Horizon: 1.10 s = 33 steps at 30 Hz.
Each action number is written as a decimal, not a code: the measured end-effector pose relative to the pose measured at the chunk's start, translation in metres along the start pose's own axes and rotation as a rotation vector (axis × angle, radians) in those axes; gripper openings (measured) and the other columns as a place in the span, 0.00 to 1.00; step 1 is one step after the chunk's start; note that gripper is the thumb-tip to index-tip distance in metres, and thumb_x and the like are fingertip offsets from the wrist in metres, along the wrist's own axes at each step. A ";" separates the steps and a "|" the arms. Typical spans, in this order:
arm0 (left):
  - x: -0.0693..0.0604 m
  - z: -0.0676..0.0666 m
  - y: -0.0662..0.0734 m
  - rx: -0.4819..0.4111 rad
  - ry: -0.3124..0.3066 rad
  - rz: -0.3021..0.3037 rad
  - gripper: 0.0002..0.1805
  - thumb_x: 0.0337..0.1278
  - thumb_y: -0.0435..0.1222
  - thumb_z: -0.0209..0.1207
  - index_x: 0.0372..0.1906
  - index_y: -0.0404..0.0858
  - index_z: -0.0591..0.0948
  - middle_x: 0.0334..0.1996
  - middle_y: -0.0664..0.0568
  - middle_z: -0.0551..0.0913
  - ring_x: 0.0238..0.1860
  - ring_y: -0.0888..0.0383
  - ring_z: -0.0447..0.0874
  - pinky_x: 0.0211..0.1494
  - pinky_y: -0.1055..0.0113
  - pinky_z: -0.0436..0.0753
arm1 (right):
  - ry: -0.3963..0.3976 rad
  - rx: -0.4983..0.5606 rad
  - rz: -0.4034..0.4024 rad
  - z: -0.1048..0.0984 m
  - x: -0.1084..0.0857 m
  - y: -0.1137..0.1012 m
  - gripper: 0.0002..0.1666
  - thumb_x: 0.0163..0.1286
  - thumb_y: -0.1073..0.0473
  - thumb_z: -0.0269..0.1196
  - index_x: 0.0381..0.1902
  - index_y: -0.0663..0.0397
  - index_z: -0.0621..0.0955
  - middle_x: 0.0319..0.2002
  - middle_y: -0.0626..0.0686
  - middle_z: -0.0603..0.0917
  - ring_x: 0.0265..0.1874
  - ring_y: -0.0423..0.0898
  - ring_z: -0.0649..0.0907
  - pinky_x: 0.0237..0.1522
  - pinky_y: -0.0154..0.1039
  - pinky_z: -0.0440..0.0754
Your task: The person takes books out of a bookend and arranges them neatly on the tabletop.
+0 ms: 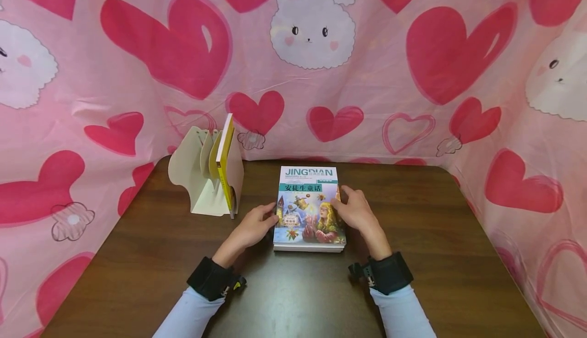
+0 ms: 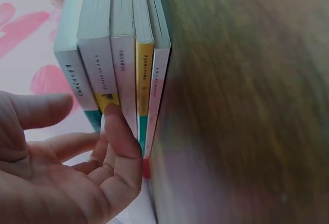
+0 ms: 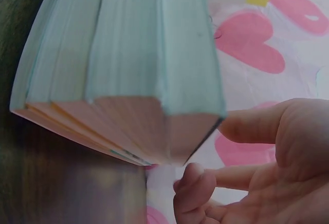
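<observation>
A stack of several books (image 2: pixel 123 64) lies flat on the wooden table, its spines towards my left hand. The top book (image 1: pixel 302 200) has an illustrated cover with a blond figure and a teal title band. My left hand (image 1: pixel 253 224) is at the stack's left side; fingertips touch the spines, while the thumb stands off them in the left wrist view. On the other side, my right hand (image 1: pixel 359 211) has its thumb at the top book's right edge. Its other fingers are beside the page edges (image 3: pixel 128 116), loosely bent and not wrapped round any book.
A cream book rack (image 1: pixel 185 172) with upright dividers stands at the back left of the table (image 1: pixel 426 226). One yellow-spined book (image 1: pixel 224 170) stands upright in its right end. A pink cloth (image 1: pixel 293 93) with hearts and rabbits hangs behind and at both sides.
</observation>
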<state>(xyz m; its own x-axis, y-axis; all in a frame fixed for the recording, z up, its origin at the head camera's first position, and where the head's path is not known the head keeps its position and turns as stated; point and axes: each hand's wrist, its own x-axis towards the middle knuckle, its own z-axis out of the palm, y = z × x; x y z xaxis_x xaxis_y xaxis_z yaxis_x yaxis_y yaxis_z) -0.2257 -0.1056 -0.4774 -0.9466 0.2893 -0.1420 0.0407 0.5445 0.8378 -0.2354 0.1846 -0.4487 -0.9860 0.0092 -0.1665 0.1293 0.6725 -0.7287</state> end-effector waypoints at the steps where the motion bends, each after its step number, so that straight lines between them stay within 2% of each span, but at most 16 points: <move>1: -0.002 -0.001 0.000 0.004 0.007 0.008 0.27 0.78 0.36 0.58 0.73 0.28 0.73 0.52 0.41 0.83 0.48 0.48 0.78 0.52 0.53 0.81 | 0.015 0.000 -0.005 -0.001 0.000 -0.001 0.40 0.78 0.52 0.60 0.78 0.70 0.64 0.68 0.75 0.68 0.63 0.66 0.73 0.68 0.63 0.71; 3: -0.005 -0.002 0.001 0.004 0.040 0.024 0.25 0.77 0.37 0.59 0.71 0.30 0.76 0.47 0.44 0.84 0.44 0.49 0.79 0.46 0.56 0.82 | 0.035 0.009 -0.012 -0.002 -0.001 -0.002 0.39 0.78 0.52 0.60 0.78 0.68 0.65 0.65 0.73 0.69 0.58 0.64 0.74 0.65 0.63 0.73; 5: -0.010 -0.003 0.002 0.002 0.101 0.052 0.21 0.77 0.37 0.60 0.67 0.34 0.80 0.42 0.47 0.85 0.39 0.51 0.79 0.40 0.59 0.81 | 0.043 0.020 -0.018 -0.003 -0.003 -0.004 0.38 0.79 0.51 0.59 0.78 0.67 0.65 0.65 0.72 0.69 0.58 0.63 0.74 0.64 0.63 0.74; 9: -0.020 -0.007 0.007 -0.010 0.283 0.120 0.11 0.76 0.36 0.61 0.55 0.37 0.87 0.33 0.50 0.83 0.30 0.53 0.78 0.32 0.63 0.79 | 0.059 0.034 -0.049 -0.004 -0.004 -0.009 0.36 0.80 0.52 0.59 0.77 0.66 0.67 0.64 0.71 0.71 0.58 0.62 0.75 0.63 0.62 0.75; 13: -0.028 -0.013 0.011 -0.026 0.462 0.194 0.06 0.76 0.35 0.61 0.46 0.36 0.86 0.24 0.51 0.80 0.24 0.53 0.76 0.26 0.64 0.77 | 0.059 0.049 -0.102 -0.003 -0.004 -0.013 0.31 0.81 0.53 0.59 0.74 0.63 0.72 0.58 0.66 0.78 0.52 0.59 0.77 0.53 0.55 0.78; 16: -0.033 -0.017 0.013 -0.022 0.556 0.242 0.06 0.76 0.35 0.61 0.43 0.36 0.85 0.21 0.52 0.79 0.22 0.53 0.74 0.23 0.64 0.74 | 0.020 0.067 -0.139 -0.001 -0.005 -0.017 0.28 0.81 0.53 0.59 0.72 0.62 0.75 0.54 0.63 0.80 0.46 0.56 0.78 0.43 0.48 0.78; 20: -0.039 -0.023 0.011 0.006 0.619 0.283 0.08 0.77 0.36 0.61 0.40 0.36 0.84 0.21 0.54 0.78 0.21 0.55 0.74 0.22 0.66 0.73 | -0.032 0.078 -0.174 0.001 -0.008 -0.019 0.26 0.81 0.53 0.59 0.70 0.62 0.77 0.53 0.63 0.83 0.41 0.53 0.80 0.37 0.43 0.78; 22: -0.043 -0.026 0.008 0.015 0.640 0.283 0.09 0.77 0.37 0.61 0.38 0.37 0.84 0.21 0.54 0.78 0.22 0.55 0.75 0.23 0.66 0.74 | -0.040 0.079 -0.183 0.002 -0.008 -0.019 0.25 0.81 0.54 0.59 0.68 0.62 0.78 0.50 0.63 0.84 0.37 0.52 0.80 0.35 0.42 0.77; 27: -0.046 -0.032 -0.003 0.034 0.700 0.254 0.07 0.75 0.36 0.63 0.40 0.36 0.83 0.26 0.50 0.81 0.28 0.55 0.79 0.30 0.67 0.79 | -0.039 0.085 -0.191 0.002 -0.010 -0.017 0.23 0.81 0.55 0.60 0.65 0.63 0.80 0.43 0.60 0.83 0.30 0.49 0.79 0.31 0.41 0.76; 33: -0.041 -0.040 -0.013 0.102 0.779 0.201 0.13 0.71 0.37 0.67 0.45 0.33 0.77 0.35 0.44 0.81 0.35 0.50 0.80 0.36 0.59 0.81 | -0.053 0.083 -0.206 0.004 -0.011 -0.015 0.21 0.81 0.55 0.59 0.62 0.63 0.82 0.43 0.59 0.83 0.33 0.50 0.79 0.32 0.41 0.77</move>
<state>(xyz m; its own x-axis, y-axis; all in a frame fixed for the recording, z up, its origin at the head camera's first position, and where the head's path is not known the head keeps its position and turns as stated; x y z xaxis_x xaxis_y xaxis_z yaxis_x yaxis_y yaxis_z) -0.2001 -0.1557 -0.4615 -0.8672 -0.2217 0.4460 0.2273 0.6207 0.7504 -0.2264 0.1720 -0.4388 -0.9858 -0.1624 -0.0419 -0.0636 0.5933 -0.8025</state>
